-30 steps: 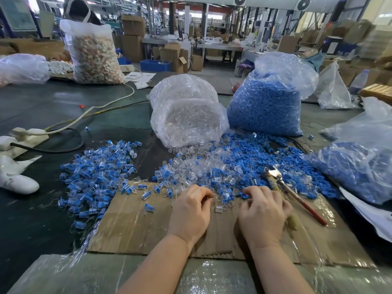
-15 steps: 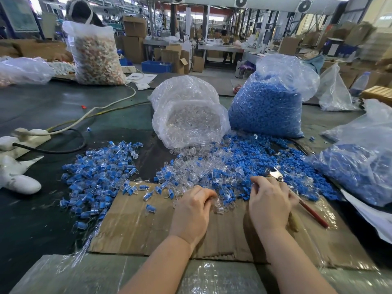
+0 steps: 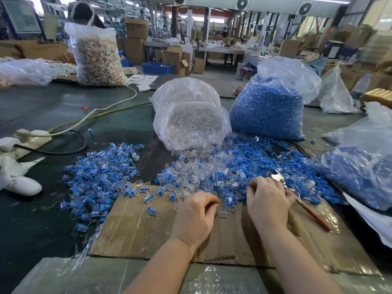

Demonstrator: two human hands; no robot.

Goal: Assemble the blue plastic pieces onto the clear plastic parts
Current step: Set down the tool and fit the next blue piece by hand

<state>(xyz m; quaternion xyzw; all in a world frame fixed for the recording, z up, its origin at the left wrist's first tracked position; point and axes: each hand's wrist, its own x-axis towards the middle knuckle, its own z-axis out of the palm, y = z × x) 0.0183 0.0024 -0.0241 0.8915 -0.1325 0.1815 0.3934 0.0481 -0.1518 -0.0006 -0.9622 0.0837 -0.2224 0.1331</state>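
Lying just beyond both hands, the loose heap of blue plastic pieces (image 3: 261, 160) and clear plastic parts (image 3: 191, 177) spreads across the dark bench (image 3: 42, 219) and onto the far edge of a flattened cardboard sheet (image 3: 148, 228). The left hand (image 3: 195, 215) rests knuckles-up on the cardboard at the near rim of the heap, its fingers curled under; whether it grips a piece I cannot tell, since the fingertips are hidden. A single clear part (image 3: 222, 214) lies on the cardboard just beside its fingertips. The right hand (image 3: 268, 200) is likewise curled, fingertips down among the mixed pieces; what it pinches, if anything, is not visible. Just beside its far side lies a red-handled tool (image 3: 307, 209) with a metal head. To the left, apart from the heap, sits a pile of assembled blue-and-clear pieces (image 3: 101, 172). Behind the heap stand a bag of clear parts (image 3: 191, 119) and a bag of blue pieces (image 3: 269, 111).
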